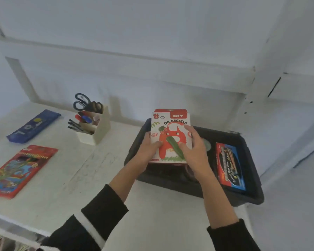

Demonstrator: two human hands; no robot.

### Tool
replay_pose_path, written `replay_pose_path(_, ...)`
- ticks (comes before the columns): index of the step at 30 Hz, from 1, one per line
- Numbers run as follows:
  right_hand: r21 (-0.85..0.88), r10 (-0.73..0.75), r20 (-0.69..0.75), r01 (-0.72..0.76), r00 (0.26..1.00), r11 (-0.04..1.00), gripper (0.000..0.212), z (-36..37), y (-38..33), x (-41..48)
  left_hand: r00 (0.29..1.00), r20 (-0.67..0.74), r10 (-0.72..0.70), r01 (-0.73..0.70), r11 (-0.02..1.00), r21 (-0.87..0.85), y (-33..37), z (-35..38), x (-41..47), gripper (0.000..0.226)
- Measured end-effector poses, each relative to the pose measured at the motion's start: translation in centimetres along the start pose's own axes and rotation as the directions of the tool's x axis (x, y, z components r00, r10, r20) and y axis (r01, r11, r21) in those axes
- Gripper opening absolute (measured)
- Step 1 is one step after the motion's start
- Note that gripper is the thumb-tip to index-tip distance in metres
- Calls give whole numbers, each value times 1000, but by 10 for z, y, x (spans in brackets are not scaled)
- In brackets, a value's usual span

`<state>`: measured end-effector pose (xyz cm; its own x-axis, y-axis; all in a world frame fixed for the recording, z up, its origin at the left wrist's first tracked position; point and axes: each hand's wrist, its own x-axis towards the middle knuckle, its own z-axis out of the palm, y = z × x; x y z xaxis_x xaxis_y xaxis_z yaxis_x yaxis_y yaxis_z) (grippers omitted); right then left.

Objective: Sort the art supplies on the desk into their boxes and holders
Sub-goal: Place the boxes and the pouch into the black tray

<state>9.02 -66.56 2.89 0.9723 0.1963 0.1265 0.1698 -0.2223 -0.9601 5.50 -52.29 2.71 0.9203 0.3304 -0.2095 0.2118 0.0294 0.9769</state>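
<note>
The sorting is looking about midway. The left hand and right hand are each holding a side edge of the white-and-red cardboard oil pastels box. Each grip is curling around it, thumbs on the printed front, and the box is hovering over the dark plastic bin. One blue-and-red flat box is already lying in the bin's right part. Something round beneath the pastels is staying too hidden to name.

Out on the white bench, one blue fabric pouch and one red flat coloured-pencil pack are probably still awaiting their places. One beige compartmented holder is carrying dark-handled scissors, seemingly two pairs, plus several pens too blurred to count.
</note>
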Motion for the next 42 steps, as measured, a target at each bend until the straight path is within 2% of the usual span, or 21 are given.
replay_pose_path(3,-154,32,-116,-50,993,987,55,-49,22,1,982,176,-66,58,997,54,-11,61,12,41)
replay_pose_path(7,-210,130,-261,-188,956,959,70,-110,63,7,934,342,-105,59,988,143,-20,134,17,20)
replay_pose_path(8,-237,159,-267,-225,950,945,69,-120,71,8,923,371,-100,40,986,165,-24,147,19,22)
replay_pose_path(11,-499,205,-153,-255,967,829,57,-138,97,9,906,409,-109,17,975,221,-39,173,26,39)
replay_pose_path(13,-659,252,-58,-226,966,717,57,-134,111,5,909,399,-123,21,968,249,-43,177,24,39)
replay_pose_path(15,-754,246,-40,-191,968,629,57,-127,123,2,896,424,-131,37,974,223,-45,177,22,41)
replay_pose_path(19,-864,214,-66,-163,975,476,57,-122,127,6,859,484,-167,106,983,152,-45,172,26,71)
replay_pose_path(22,-939,210,-42,-110,977,326,64,-123,127,16,848,502,-169,97,981,168,-49,168,24,80)
replay_pose_path(25,-968,205,0,-51,979,244,62,-128,129,26,820,548,-165,53,975,214,-50,162,24,89)
replay_pose_path(28,-987,140,38,15,989,159,56,-138,131,26,805,558,-199,2,943,333,-49,160,23,105)
replay_pose_path(31,-977,101,31,8,994,212,51,-143,127,22,833,515,-201,-32,913,408,-49,161,23,106)
replay_pose_path(38,-953,54,3,-13,999,302,49,-142,123,19,858,493,-144,-81,910,407,-50,163,24,96)
replay_pose_path(40,-888,23,-18,-27,1000,459,44,-141,122,17,877,465,-119,-76,922,380,-49,166,23,87)
replay_pose_path(42,-747,14,-38,-38,999,664,37,-135,118,14,936,338,-101,-17,944,329,-47,167,22,75)
